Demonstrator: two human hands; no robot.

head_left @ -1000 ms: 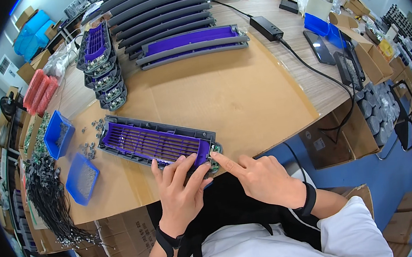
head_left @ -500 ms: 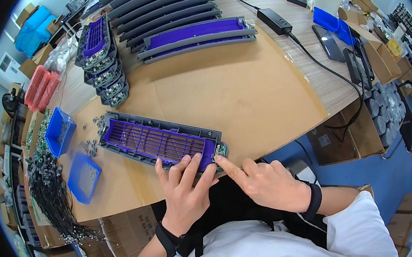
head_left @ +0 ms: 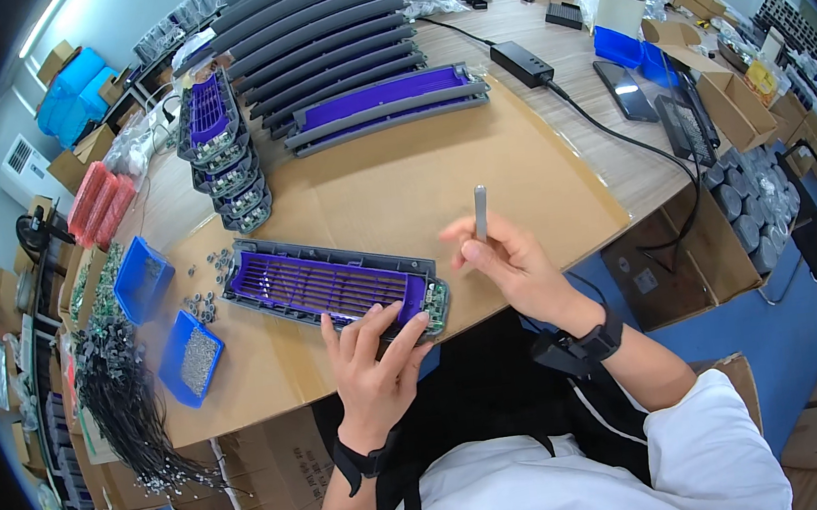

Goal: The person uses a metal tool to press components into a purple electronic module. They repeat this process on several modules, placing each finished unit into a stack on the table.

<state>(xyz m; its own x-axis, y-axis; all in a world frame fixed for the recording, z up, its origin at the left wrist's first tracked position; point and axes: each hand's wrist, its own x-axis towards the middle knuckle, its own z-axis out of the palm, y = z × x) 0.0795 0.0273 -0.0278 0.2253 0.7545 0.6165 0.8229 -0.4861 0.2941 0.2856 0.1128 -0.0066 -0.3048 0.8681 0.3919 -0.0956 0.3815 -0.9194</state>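
A long dark grey housing with a purple slatted insert [head_left: 332, 288] lies slantwise on the cardboard. At its right end sits a small green circuit board [head_left: 436, 304]. My left hand [head_left: 373, 363] rests on that end with fingers stretched and spread, the fingertips touching the purple insert and the edge of the board. To the right of the housing, my right hand [head_left: 519, 268] is raised and closed around a slim silver metal tool [head_left: 481, 209] that points upward. What kind of tool it is cannot be made out.
Stacked housings [head_left: 220, 165] and a long row of curved grey panels [head_left: 328, 54] stand at the back. Two blue trays [head_left: 191, 362] and loose small grey parts [head_left: 200, 307] lie left, beside bundled black wires [head_left: 119, 385]. A power adapter [head_left: 522, 62] trails its cable along the right.
My right hand has lifted off the board end, moved up and right, and now holds the silver tool upright. My left hand stays on the housing. The whole view has shifted slightly.
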